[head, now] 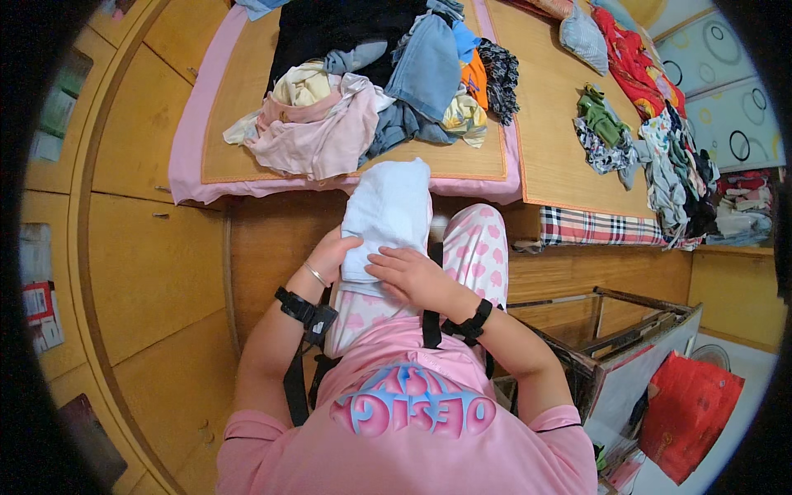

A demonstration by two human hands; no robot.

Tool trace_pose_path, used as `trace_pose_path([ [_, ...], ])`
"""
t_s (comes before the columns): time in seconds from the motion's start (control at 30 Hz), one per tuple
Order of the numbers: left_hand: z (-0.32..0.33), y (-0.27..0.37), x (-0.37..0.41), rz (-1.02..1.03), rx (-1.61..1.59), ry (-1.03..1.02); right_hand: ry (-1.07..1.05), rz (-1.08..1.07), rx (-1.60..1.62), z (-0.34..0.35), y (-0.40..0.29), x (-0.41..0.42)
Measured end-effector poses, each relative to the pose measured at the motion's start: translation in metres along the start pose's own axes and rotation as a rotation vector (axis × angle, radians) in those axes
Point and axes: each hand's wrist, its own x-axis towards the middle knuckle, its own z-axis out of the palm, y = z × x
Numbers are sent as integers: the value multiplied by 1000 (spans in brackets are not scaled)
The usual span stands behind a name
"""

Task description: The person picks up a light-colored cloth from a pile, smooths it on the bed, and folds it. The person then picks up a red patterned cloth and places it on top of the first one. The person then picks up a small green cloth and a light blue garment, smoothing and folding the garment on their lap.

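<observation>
A folded pale blue cloth (pixel 388 204) lies over my thigh, its far end close to the bed's edge. My left hand (pixel 334 252) grips the cloth's left edge, thumb on top and the fingers hidden beneath. Across the near part of the same cloth rests my right hand (pixel 411 275), palm down with its fingers slightly spread. Just ahead on the bed mat (pixel 458 167) is a heap of clothes. It includes a pale pink garment (pixel 315 133) and folded blue denim (pixel 427 71).
Wooden cabinets (pixel 154 266) line the left side. More clothes (pixel 603 133) lie on the bed to the right, near a red patterned quilt (pixel 631 62). A dark-framed stand (pixel 600 346) is close to my right elbow, with a red bag (pixel 690 414) beside it.
</observation>
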Motion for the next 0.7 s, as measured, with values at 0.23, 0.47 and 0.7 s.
trace_pose_path([
  [0.23, -10, 6, 5, -19, 324, 247, 80, 42, 35, -6, 2, 3],
  [0.47, -3, 8, 10, 158, 551, 167, 159, 70, 87, -12, 6, 8],
  [0.7, -17, -16, 7, 146, 555, 190, 79, 214, -220, -7, 53, 52],
])
